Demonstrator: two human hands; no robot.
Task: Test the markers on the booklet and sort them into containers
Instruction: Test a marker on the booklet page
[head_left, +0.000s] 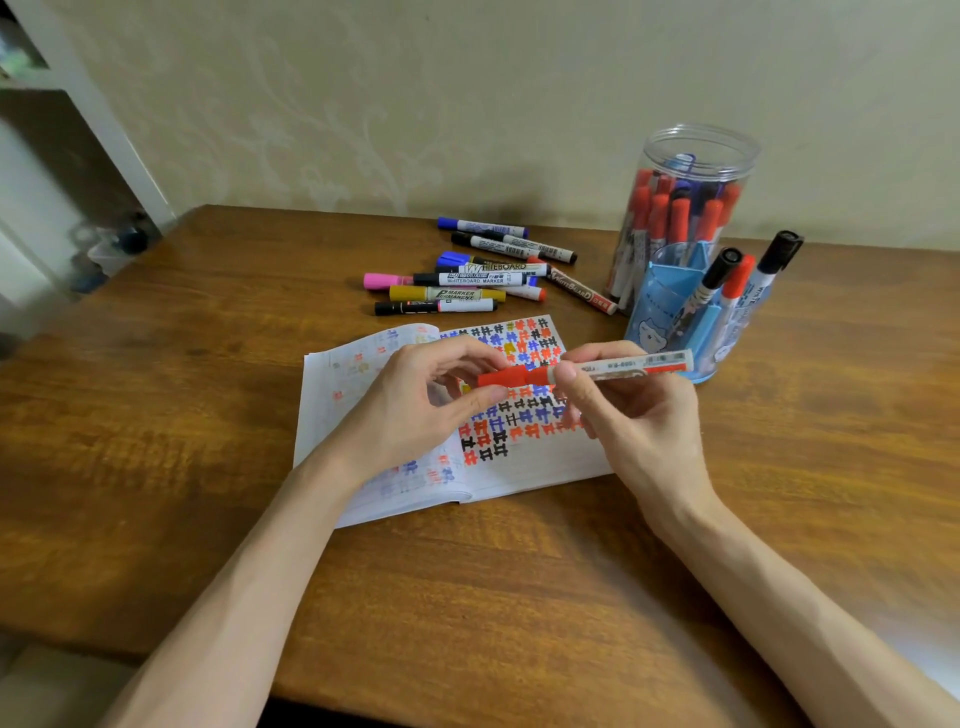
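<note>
Gripping red marker (587, 368) level, hands (415, 405) curled

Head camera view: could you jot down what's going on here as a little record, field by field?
left hand: pinches the red cap of a marker
right hand: holds the red marker by its white barrel
marker position: roughly level, above the booklet
booklet: open on the table, page covered in red, blue and black test marks
loose markers: piled behind the booklet
clear jar: upright, mostly red-capped markers inside
blue holder: in front of the jar, a few markers in it
</note>
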